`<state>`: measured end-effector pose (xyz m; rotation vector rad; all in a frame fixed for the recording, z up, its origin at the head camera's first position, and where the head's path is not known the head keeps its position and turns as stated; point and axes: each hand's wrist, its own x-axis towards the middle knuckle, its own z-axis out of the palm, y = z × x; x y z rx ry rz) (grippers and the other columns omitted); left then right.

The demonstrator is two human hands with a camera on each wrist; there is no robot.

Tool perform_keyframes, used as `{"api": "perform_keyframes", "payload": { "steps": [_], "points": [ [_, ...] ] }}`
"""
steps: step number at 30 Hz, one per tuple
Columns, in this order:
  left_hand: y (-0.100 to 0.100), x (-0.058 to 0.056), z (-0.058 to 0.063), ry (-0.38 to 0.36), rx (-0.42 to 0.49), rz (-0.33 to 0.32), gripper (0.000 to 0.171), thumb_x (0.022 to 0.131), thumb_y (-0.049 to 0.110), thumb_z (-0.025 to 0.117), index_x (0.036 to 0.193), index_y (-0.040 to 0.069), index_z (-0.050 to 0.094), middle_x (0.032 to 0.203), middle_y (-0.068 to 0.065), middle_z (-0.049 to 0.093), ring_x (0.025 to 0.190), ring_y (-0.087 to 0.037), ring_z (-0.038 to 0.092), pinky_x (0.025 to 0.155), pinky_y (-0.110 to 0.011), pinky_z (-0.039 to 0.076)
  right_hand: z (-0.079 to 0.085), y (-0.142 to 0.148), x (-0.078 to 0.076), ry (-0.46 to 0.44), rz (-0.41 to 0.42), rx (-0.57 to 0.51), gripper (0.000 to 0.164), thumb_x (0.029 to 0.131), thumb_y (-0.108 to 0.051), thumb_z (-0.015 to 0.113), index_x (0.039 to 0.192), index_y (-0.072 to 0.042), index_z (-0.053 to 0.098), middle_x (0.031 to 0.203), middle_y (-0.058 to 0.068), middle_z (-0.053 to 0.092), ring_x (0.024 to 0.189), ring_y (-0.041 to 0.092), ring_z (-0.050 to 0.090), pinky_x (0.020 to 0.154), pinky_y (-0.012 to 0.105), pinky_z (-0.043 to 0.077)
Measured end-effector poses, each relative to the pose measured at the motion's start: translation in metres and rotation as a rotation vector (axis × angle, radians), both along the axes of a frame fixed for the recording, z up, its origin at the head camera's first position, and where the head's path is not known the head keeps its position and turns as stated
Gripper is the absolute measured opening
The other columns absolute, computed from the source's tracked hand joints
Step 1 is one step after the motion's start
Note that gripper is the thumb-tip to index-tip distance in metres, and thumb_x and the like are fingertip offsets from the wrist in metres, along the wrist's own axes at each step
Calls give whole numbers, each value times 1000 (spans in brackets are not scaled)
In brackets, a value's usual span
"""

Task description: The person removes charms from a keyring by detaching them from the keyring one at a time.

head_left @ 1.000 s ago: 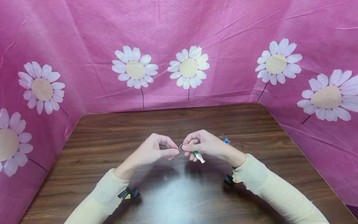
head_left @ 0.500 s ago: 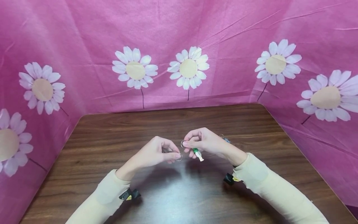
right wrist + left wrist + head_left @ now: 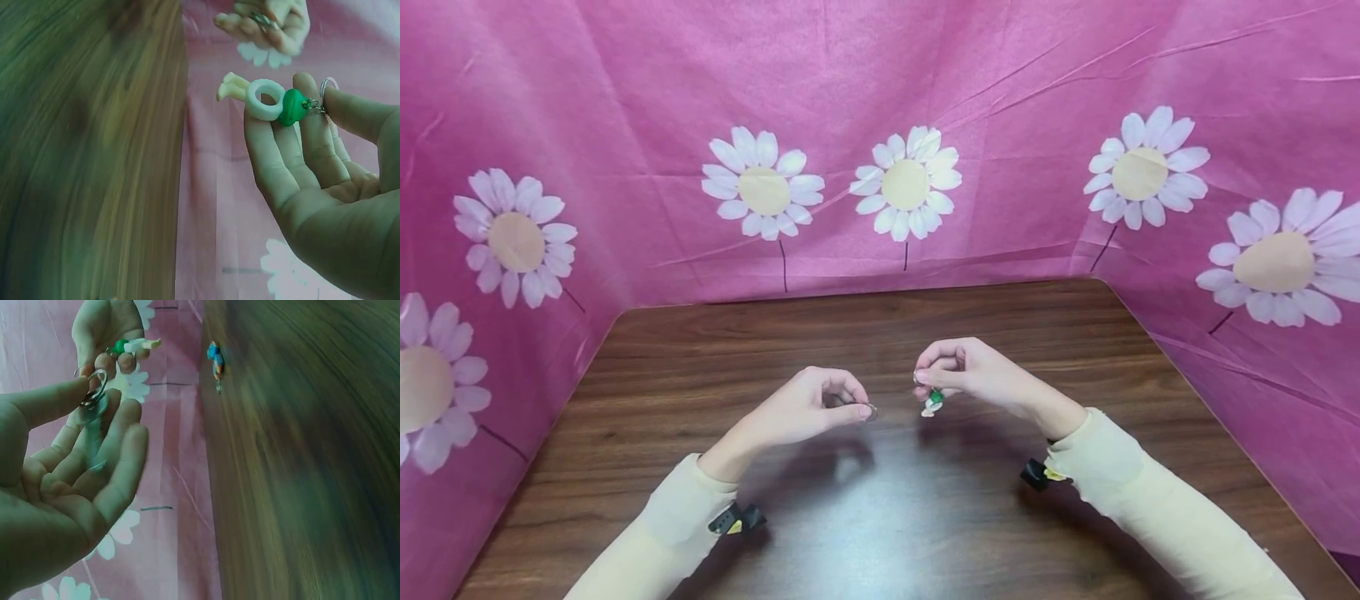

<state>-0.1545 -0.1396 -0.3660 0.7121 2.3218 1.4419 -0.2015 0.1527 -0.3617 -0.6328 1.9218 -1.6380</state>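
My left hand (image 3: pixel 816 407) pinches a silver metal ring (image 3: pixel 98 380) between thumb and forefinger. A key (image 3: pixel 93 434) on that ring lies along the curled fingers in the left wrist view. Across a gap to the right, my right hand (image 3: pixel 988 379) pinches the ring of a keychain (image 3: pixel 265 100) between thumb and fingers. Its charm has a green bead-like part, a white round part with a hole and a pale, forked end. The charm hangs below the fingertips in the head view. Both hands are raised above the table.
A small blue and orange keychain (image 3: pixel 215 359) lies on the brown wood-grain table (image 3: pixel 715 333), hidden behind the right hand in the head view. A pink cloth (image 3: pixel 1037 67) with white flowers surrounds the table's back and sides.
The two rings overlapped a second ago and are now apart. My right hand has moved right and slightly up with the keychain; the left has drawn back a little to the left.
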Motion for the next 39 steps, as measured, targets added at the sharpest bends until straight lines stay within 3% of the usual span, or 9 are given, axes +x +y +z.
{"api": "perform_keyframes", "payload": {
  "steps": [8,10,16,25,31,39],
  "points": [
    [-23,1,-11,-43,27,-7,12,94,19,75,99,9,70,95,-15,73,92,-40,70,77,-25,55,-2,49,-13,39,-113,64,25,100,-15,66,114,6,63,104,24,73,92,24,74,78,37,61],
    [-30,1,-13,-52,29,-2,12,95,19,74,100,9,70,95,-18,72,90,-42,69,77,-31,57,-3,63,-17,58,-146,84,27,100,-16,67,116,6,65,103,21,74,92,20,74,79,36,60],
    [-54,-3,-21,-133,81,12,15,96,8,70,106,-3,65,98,-24,70,86,-35,70,78,-42,61,-12,102,-28,58,-188,100,22,101,-16,65,114,1,68,99,20,74,89,17,73,82,39,60],
    [-87,-19,-45,-215,84,54,33,96,0,64,125,-14,58,106,-30,69,90,-32,71,80,-40,61,-36,153,-40,-13,-276,160,49,103,-14,62,135,19,46,99,16,74,90,17,73,78,36,61],
    [-97,-27,-59,-261,109,62,25,96,-1,64,117,-14,62,103,-26,70,90,-24,71,81,-38,61,-49,171,-50,-98,-345,174,37,102,-15,63,128,12,59,98,10,76,89,20,75,78,37,61],
    [-104,-33,-64,-274,80,108,24,94,-1,67,113,-15,62,104,-23,71,89,-18,70,80,-36,60,-65,174,-65,-98,-332,157,48,102,-12,63,133,20,48,99,10,76,90,17,74,78,32,60]
  ]
}}
